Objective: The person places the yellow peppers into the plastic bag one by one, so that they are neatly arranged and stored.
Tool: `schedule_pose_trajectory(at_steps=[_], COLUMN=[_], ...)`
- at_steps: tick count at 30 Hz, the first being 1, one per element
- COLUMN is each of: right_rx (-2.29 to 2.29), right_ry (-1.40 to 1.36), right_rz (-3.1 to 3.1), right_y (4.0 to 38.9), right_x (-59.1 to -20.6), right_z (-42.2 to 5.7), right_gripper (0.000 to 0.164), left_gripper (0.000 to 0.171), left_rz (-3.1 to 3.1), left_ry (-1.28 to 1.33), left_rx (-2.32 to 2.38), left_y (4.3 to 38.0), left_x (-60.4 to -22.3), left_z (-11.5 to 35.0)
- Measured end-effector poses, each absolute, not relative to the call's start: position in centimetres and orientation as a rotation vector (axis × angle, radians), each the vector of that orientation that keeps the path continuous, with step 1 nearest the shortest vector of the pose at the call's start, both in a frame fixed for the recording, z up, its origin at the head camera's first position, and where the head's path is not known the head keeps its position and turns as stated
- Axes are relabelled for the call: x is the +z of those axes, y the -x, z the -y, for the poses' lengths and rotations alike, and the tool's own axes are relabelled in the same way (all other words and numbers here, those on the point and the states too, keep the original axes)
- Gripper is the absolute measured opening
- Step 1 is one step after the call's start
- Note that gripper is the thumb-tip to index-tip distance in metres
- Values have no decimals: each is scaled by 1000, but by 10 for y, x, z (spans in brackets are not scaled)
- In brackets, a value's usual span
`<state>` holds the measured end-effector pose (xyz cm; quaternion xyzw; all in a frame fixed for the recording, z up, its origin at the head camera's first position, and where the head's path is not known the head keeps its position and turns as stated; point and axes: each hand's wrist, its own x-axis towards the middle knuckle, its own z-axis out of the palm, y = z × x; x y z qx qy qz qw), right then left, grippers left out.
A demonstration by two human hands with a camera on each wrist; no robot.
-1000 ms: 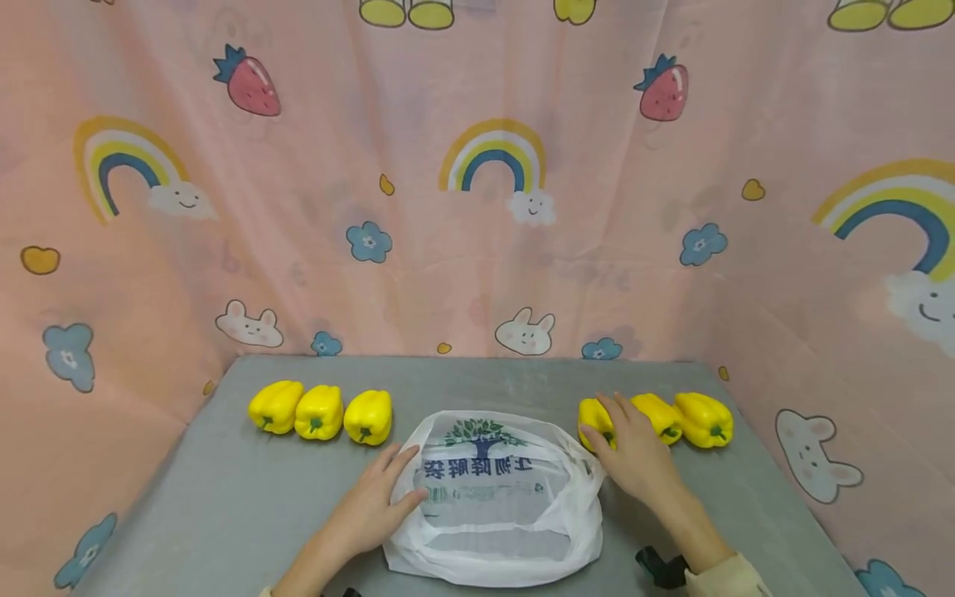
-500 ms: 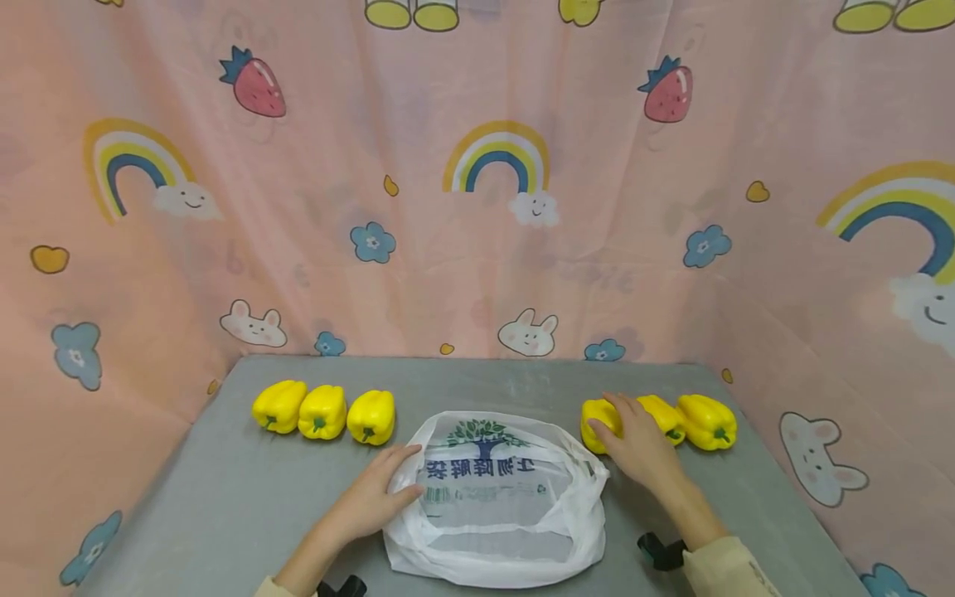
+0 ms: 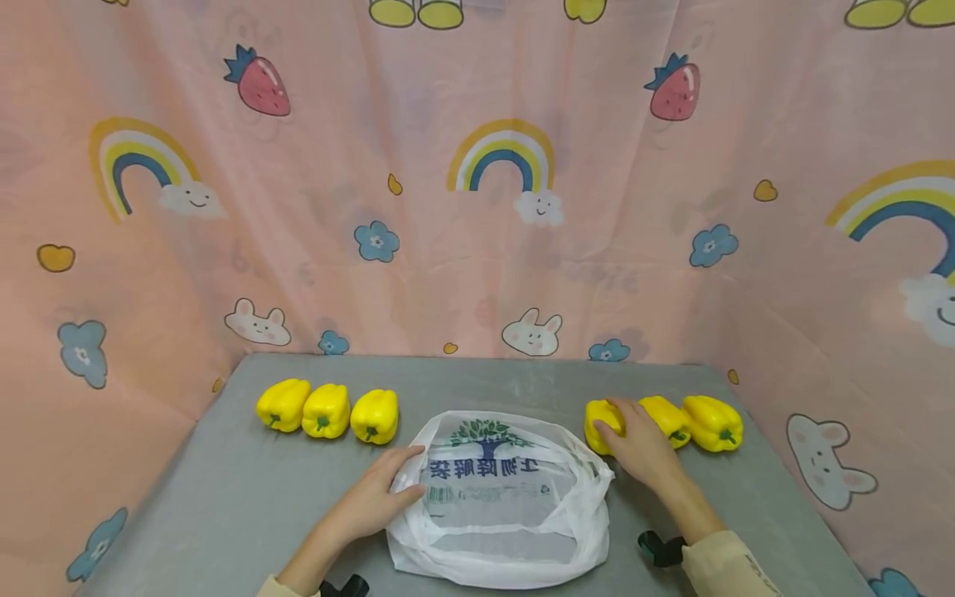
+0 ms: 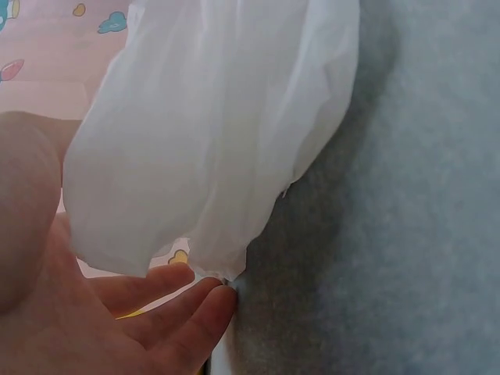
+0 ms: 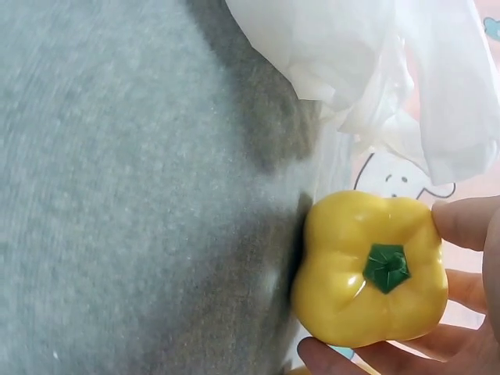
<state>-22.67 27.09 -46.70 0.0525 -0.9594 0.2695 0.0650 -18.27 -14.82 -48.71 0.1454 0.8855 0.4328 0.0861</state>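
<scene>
A white plastic bag (image 3: 492,489) with a green tree print stands wide-mouthed on the grey table, mid-front in the head view. My left hand (image 3: 370,497) rests at its left rim, thumb and fingers spread apart; in the left wrist view the bag's side (image 4: 211,141) hangs between them. Just beyond the bag's right side, my right hand (image 3: 643,444) holds a yellow bell pepper (image 5: 367,273). The right wrist view shows thumb on one side and fingers curled along the other, its green stem (image 5: 387,267) facing the camera. The pepper sits at the table surface.
Two more yellow bell peppers, one at the far right (image 3: 712,423) and one (image 3: 667,419) partly behind my right hand, lie beside the held one. Three others (image 3: 326,412) form a row at the back left. A pink printed curtain (image 3: 477,274) borders the grey table (image 3: 224,497).
My right fingers have drawn in around the nearest right-hand bell pepper, which stays on the table. The left hand keeps its place on the bag. The head view has shifted slightly.
</scene>
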Motion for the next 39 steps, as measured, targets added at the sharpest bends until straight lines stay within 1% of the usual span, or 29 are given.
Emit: schedule_pose_trajectory(at_steps=[10,18,28,39], right_rx=[892,977,923,910], right_ry=[-191,-179,-183,-209], right_rz=[2890,2851,2834,2782], right_y=[231,232,226,212], right_x=[-471,-468,-450,-429], right_z=[-274,-276,-271,-261], right_gripper=[62,63,63,62], left_gripper=[56,59,66,65], left_rz=[-2642,-2678,-2590,-2583], left_ry=[-450,-493,-452,-433], left_rx=[1297,1291,1345,1362], left_y=[184,186,187,189], left_x=[-487,-487,-488,-493], left_z=[149,149,154,160])
